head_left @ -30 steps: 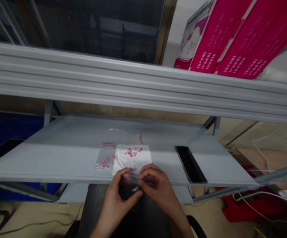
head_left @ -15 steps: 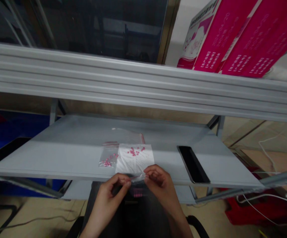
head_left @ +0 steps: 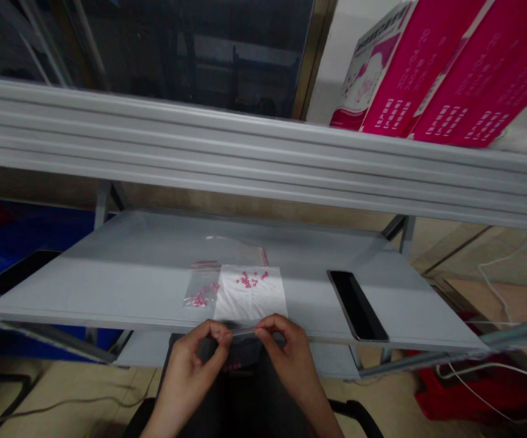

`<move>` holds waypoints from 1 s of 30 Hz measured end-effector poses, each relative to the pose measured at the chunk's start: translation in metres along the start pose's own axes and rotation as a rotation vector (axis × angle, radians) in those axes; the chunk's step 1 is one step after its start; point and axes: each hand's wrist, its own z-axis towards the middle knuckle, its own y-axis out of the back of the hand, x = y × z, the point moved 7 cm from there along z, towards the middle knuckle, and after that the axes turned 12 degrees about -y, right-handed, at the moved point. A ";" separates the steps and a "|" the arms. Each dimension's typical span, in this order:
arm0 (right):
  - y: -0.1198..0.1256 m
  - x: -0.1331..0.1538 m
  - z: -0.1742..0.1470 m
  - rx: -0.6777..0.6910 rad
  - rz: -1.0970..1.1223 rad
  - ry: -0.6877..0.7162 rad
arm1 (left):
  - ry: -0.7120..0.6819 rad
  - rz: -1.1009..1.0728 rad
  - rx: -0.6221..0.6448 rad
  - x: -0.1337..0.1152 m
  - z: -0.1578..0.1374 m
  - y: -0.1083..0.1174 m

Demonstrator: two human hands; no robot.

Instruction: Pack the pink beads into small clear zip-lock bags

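A small clear zip bag (head_left: 241, 350) hangs between my hands just off the table's front edge, with a few pink beads low in it. My left hand (head_left: 202, 350) pinches the left end of its top strip between thumb and finger. At the right end, my right hand (head_left: 284, 340) holds the same strip in a pinch. Behind them lies a white sheet (head_left: 249, 307) with several loose pink beads (head_left: 247, 281) on it. Left of the sheet rests another clear zip bag (head_left: 200, 283) with pink beads in its bottom.
A black phone (head_left: 357, 304) lies on the grey table (head_left: 130, 274) at the right. Another clear bag (head_left: 240, 246) lies flat behind the sheet. Above the table runs a grooved metal beam (head_left: 245, 152), with pink boxes (head_left: 427, 79) over its right part. A dark flat device (head_left: 19, 271) is at far left.
My hands have come slightly closer and level along the bag's top strip, which is now drawn straight. The bag hangs lower. Things on the table have stayed put.
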 end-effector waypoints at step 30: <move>-0.030 0.055 -0.028 0.009 -0.168 0.325 | -0.377 0.265 0.007 -0.032 -0.005 0.037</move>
